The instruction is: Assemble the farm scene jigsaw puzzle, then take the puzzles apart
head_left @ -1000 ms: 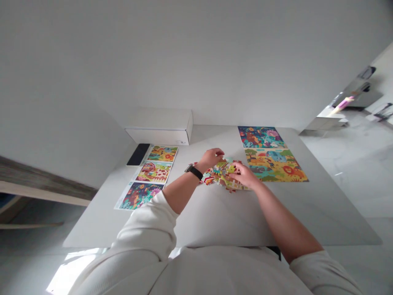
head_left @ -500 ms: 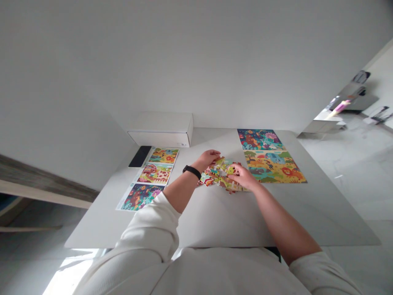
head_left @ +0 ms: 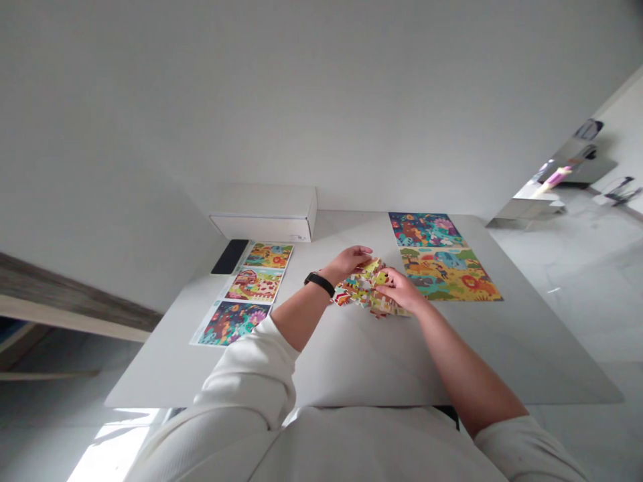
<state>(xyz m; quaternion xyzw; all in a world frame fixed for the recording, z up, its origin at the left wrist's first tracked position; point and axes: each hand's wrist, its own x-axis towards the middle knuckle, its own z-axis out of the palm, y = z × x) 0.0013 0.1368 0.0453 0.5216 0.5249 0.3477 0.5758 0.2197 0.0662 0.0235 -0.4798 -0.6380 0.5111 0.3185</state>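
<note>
A heap of small, colourful jigsaw pieces (head_left: 364, 291) lies on the table between my hands. My left hand (head_left: 349, 262), with a black wristband (head_left: 319, 284), has its fingertips at the heap's upper edge. Whether those fingers grip a piece is hard to see. My right hand (head_left: 400, 290) pinches pieces at the heap's right side. Both forearms come in from white sleeves, and my hands hide part of the heap.
The white table (head_left: 362, 365) holds several printed picture sheets: three at left (head_left: 254, 284) and two at right (head_left: 448, 274). A white box (head_left: 264, 214) stands at the far edge, with a black phone (head_left: 230, 256) nearby. A polished floor (head_left: 577, 301) lies beyond the table.
My hands have drawn closer together over the heap, and my left hand has moved right to its upper edge. The heap looks more bunched between them. The view has shifted slightly.
</note>
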